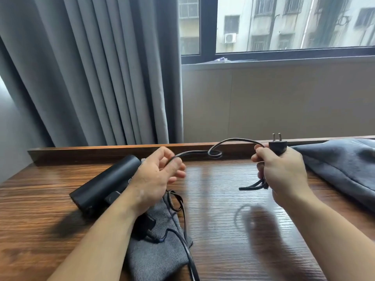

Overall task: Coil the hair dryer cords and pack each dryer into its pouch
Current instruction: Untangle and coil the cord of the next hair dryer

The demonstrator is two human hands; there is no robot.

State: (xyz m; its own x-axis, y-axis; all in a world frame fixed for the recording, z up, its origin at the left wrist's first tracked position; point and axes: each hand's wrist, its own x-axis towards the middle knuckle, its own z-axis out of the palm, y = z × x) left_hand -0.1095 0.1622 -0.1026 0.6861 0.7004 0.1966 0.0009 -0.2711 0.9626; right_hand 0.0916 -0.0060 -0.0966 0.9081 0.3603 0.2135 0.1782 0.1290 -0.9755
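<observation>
Nearest us, a grey woven pouch (158, 258) lies flat on the glossy wood-grain table (223, 220), partly under the left forearm. A black rubbery cord (191, 260) runs over it and is cut off at the bottom edge. We can't identify the dark blocky part on the pouch, it's too shadowed.

The left hand (156, 175) curls loosely round the cord mid-span. The cord makes one small loop, then arcs to the right hand (282, 175). That hand grips the black plug (277, 148), two round metal prongs up, plus probably some bunched turns. A flat strap (253, 187) hangs below the fist.

Behind the left hand we see a matte black cylindrical dryer (105, 183) on its side, handle mostly hidden. Far right is a second grey pouch (345, 169), cropped. Beyond are a pleated grey curtain (91, 67) and a window (284, 23).
</observation>
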